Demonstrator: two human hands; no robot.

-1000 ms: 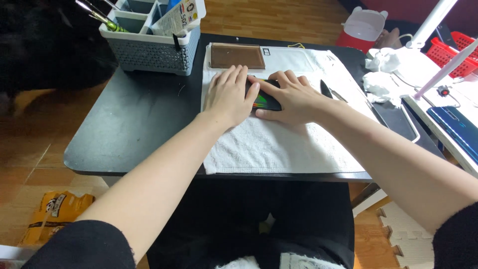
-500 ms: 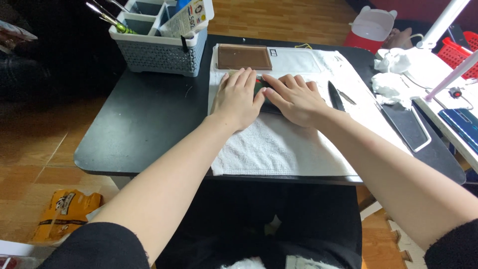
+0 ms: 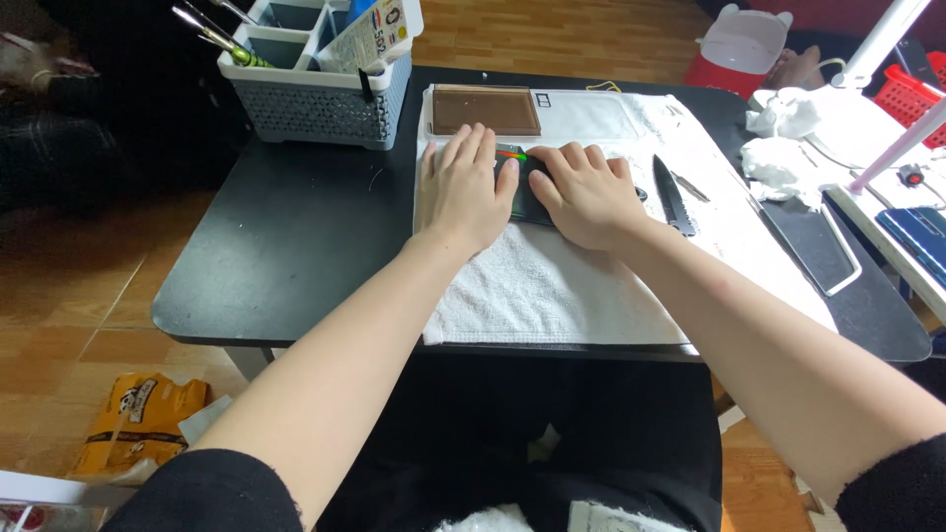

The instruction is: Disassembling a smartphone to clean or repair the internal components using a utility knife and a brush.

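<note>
I've got both hands flat: left hand (image 3: 465,187) and right hand (image 3: 586,193) open, pressing a dark pouch (image 3: 527,192) onto the white towel (image 3: 552,286); knife (image 3: 673,194) lies untouched beside

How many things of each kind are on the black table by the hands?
Hands, left hand and right hand, pressing a dark flat object: 2
White terry towel: 1
Brown rectangular block: 1
Black knife: 1
Grey plastic basket: 1
Crumpled white tissues: 2
Total: 9
</note>
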